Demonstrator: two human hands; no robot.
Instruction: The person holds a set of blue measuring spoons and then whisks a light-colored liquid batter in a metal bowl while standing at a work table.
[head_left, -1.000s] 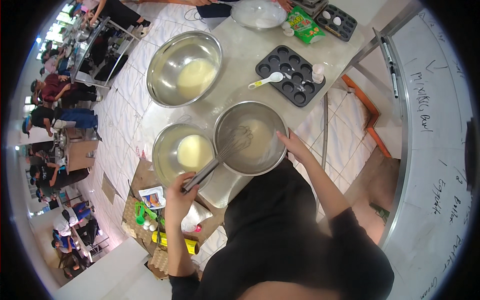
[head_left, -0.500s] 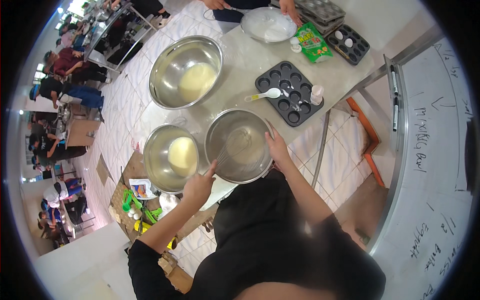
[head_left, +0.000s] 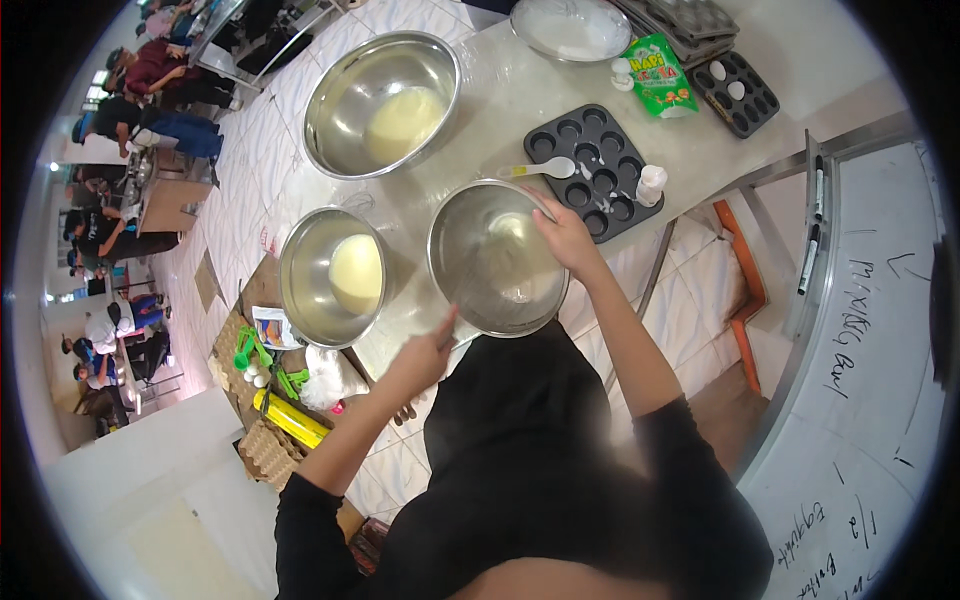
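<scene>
My left hand [head_left: 428, 355] is closed around the handle of a whisk, low at the near left rim of a steel mixing bowl [head_left: 447, 290]. Motion smears the whisk's wires inside this bowl, where a little pale mixture [head_left: 512, 228] shows on the wall. The fingers of my right hand [head_left: 566, 240] grip the bowl's right rim. Left of it stands a second steel bowl [head_left: 305, 290] with thick pale-yellow batter [head_left: 357, 275]. Farther back, a larger steel bowl [head_left: 335, 115] holds more of the pale batter [head_left: 405, 125].
Behind my right hand lie a dark muffin tin [head_left: 570, 128], a measuring spoon [head_left: 550, 168] and eggshells [head_left: 651, 183]. A green pouch [head_left: 662, 80], a bowl of white stuff [head_left: 570, 30] and another tin [head_left: 735, 95] stand beyond. A yellow roll [head_left: 290, 420] lies lower left. A whiteboard [head_left: 860, 400] rises at right.
The bowl under my hands has shifted a little right and tilted toward my left hand, and the whisk has blurred with motion. A person's hands at the far end have left the view.
</scene>
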